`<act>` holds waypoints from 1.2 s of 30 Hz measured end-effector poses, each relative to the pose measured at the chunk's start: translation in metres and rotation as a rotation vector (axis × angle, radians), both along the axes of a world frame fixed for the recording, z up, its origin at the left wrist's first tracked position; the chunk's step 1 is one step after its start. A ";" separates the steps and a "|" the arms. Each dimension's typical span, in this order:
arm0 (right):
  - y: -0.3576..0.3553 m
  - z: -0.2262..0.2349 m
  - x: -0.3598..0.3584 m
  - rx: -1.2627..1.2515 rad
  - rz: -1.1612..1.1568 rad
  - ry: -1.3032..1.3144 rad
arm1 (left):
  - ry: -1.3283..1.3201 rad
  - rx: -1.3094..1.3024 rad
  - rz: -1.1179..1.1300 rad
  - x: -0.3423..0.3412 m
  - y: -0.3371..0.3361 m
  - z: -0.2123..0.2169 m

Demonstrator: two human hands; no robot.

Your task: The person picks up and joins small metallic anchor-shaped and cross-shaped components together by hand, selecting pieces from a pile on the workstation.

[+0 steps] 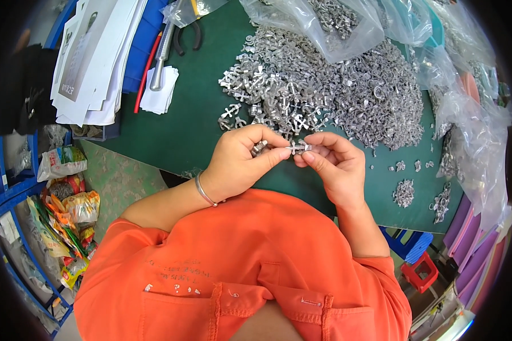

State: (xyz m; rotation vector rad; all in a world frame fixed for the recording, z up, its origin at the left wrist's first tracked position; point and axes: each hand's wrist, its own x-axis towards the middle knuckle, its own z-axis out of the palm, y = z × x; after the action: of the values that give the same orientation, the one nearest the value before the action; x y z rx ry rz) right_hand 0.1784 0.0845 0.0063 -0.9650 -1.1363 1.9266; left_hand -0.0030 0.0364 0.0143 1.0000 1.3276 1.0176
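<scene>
Head view puts the silver piece (297,148) at the middle of the frame, just below the lower fringe of the coarse pile (290,102). From my remote seat I see it pinched at both ends: the left hand (233,156) has its left end between thumb and forefinger, and the right hand (346,170) has its right end between thumb and fingertips. Both grips are narrow. Another metal bit (259,148) sits against the left fingers; I cannot tell how firmly it is held.

I judge the piece light, stiff and hard, probably smooth enough to slip or twist, with thin arms that might bend if forced. I would take it by the ends, fingertips only, keeping the cross-shaped middle in sight.

Outward, the pile reaches nearly to the fingers and merges at upper right with a finer pile (381,94), so I would avoid pushing upward. Small heaps (404,193) lie right of the right hand, and a plastic bag (477,136) hangs along the right side. More room lies to the left, where the green table (190,131) runs toward the papers (91,62). Its near edge curves close below the wrists, so a dropped piece could go over.
</scene>
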 end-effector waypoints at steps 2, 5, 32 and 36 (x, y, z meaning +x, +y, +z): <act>0.000 -0.001 0.000 -0.002 0.010 -0.004 | 0.029 0.054 -0.028 -0.001 -0.002 -0.004; 0.000 -0.003 0.002 -0.005 0.014 -0.019 | 0.052 0.064 -0.024 0.000 -0.001 -0.001; 0.170 0.079 0.062 0.300 -0.417 -0.190 | -0.384 -0.176 0.264 -0.014 -0.008 0.010; 0.078 0.042 0.034 0.680 0.344 -0.676 | -0.505 -0.177 0.236 -0.018 -0.006 0.006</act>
State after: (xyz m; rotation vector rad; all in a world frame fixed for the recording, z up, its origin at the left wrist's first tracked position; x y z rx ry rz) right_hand 0.2121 0.1629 0.0483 -1.0874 -2.2775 1.2638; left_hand -0.0212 0.0302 0.0204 0.4163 1.0995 1.2087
